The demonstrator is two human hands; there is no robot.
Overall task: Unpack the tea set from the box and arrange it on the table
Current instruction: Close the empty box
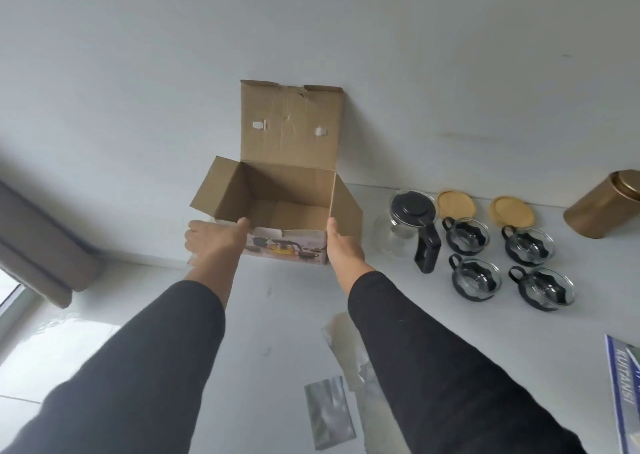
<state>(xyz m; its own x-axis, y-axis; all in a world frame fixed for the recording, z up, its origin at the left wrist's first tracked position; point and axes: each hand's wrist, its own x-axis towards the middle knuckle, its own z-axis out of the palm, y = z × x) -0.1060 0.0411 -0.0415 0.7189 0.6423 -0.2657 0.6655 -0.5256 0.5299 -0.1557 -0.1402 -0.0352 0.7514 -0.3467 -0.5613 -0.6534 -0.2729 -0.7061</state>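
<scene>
The cardboard box [287, 194] stands open against the wall at the back of the white table [284, 301], its lid flap upright and its inside bare as far as I can see. My left hand [211, 240] grips its front left corner, thumb over the rim. My right hand [343, 244] grips the front right corner the same way. To the right stand a glass teapot [408, 227] with a black lid and handle, and several glass cups in black holders [467, 234] [528, 242] [476, 277] [542, 289].
Two round wooden lids [455, 204] [510, 209] lie behind the cups. A gold tin [602, 204] stands at the far right. Silvery wrapping scraps [329, 415] lie near the table's front, a blue printed booklet [623, 384] at the right edge. A window and grey curtain are on the left.
</scene>
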